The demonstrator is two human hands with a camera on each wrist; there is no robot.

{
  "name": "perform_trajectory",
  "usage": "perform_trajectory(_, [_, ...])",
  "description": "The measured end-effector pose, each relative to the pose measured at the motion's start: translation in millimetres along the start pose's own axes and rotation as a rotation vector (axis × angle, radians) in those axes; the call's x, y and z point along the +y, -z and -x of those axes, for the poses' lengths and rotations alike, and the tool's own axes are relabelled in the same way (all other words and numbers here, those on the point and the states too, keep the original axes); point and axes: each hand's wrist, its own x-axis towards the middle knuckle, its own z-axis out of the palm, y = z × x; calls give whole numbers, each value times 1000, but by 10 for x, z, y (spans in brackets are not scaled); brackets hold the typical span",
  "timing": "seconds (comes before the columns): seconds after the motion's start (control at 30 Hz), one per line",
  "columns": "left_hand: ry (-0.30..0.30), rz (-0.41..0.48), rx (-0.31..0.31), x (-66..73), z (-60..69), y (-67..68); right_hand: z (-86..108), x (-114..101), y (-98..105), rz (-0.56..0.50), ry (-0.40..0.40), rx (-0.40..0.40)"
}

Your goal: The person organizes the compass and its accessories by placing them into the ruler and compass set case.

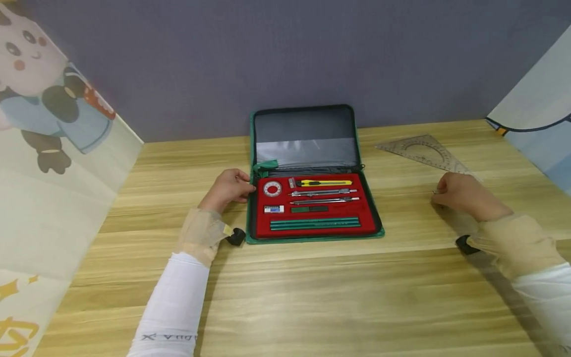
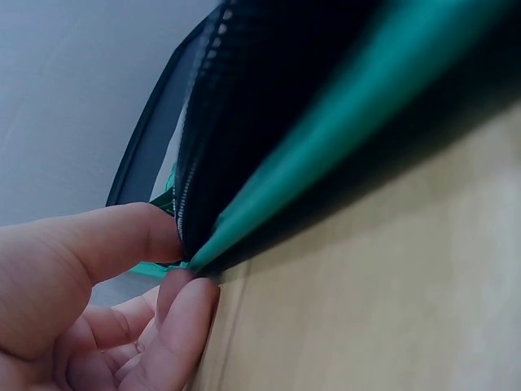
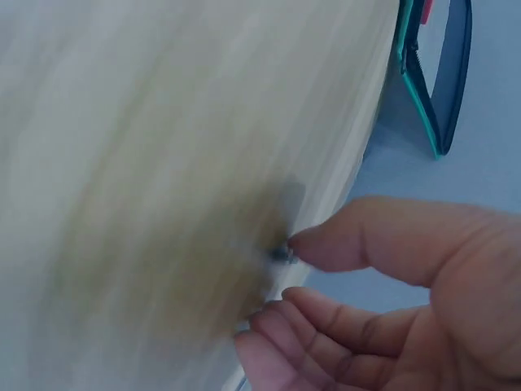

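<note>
An open green zip case (image 1: 379, 233) of drawing tools lies on the table in the head view, its lid raised at the back. The red insert holds a round white dial (image 1: 272, 189), a sharpener (image 1: 292, 183), a yellow utility knife (image 1: 324, 183), two metal compass-like tools, an eraser (image 1: 274, 209), a dark green strip (image 1: 310, 209) and green pencils (image 1: 314, 223). My left hand (image 1: 229, 188) pinches the case's left edge. My right hand (image 1: 464, 196), above the table to the right, holds a small dark metal piece (image 3: 281, 254) at the thumb tip; its kind is unclear.
A clear set square (image 1: 446, 161) with a protractor arc lies flat at the back right, just beyond my right hand. A grey panel (image 1: 200, 64) stands behind the wooden table (image 1: 312, 297). Patterned walls flank both sides.
</note>
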Motion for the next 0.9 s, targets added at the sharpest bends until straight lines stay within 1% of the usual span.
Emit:
perform_trajectory(0.13, [-3, -6, -1, -6, -1, -3, 5, 11, 20, 7, 18, 4])
perform_trajectory(0.27, [13, -11, -5, -3, 1, 1, -4, -12, 20, 14, 45, 3])
perform_trajectory(0.4, [21, -13, -3, 1, -2, 4, -33, -53, -7, -18, 71, -19])
perform_trajectory(0.5, [19, -14, 3, -1, 3, 23, -68, -124, -41, -52, 92, -34])
perform_trajectory(0.6, [19, -14, 8, 8, 8, 32, -96, -206, -73, -55, 111, -41])
perform_trajectory(0.73, [21, -10, 8, 19, 11, 23, -111, -318, -102, -41, 162, -44])
perform_trajectory(0.9, [13, -5, 5, 14, 10, 1, -100, -512, -123, -65, 221, -53])
